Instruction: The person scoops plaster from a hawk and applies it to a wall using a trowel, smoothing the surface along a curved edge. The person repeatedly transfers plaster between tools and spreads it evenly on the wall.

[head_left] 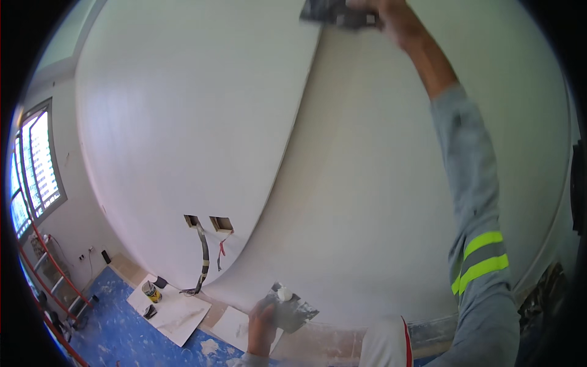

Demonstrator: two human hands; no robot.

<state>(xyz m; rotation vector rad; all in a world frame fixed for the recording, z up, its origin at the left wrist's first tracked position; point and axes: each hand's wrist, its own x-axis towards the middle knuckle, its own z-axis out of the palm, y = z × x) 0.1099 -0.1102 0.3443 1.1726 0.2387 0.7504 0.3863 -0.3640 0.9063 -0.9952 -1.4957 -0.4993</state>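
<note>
Wide dark scraper (339, 15), blurred and partly cut off by the upper border, is at the far end of the scene, in front of the pale wall (379, 153) by the top of a long slanting edge (290, 137); whether its blade touches the surface I cannot tell. The right hand (396, 21) has hold of its right end — fingers closed on it, as far as they show. That arm reaches up from the near right in a grey sleeve (474, 171) with yellow-green bands (484, 276). Near the middle, the left hand (262, 324) is closed on a flat metal blade (296, 315), smeared and carrying a white lump (285, 294) close to its far edge; its handle is hidden. Left of the slanting edge, two rectangular openings (221, 224) sit low in the wall, a thick dark cable (205, 251) hanging from the left one and red wires (221, 248) from the right one. Farther left, a tin (152, 293) stands on a pale board (177, 313), which lies over the blue floor (113, 318) — and beyond are a red-railed ladder (58, 284) and a barred window (41, 162).
</note>
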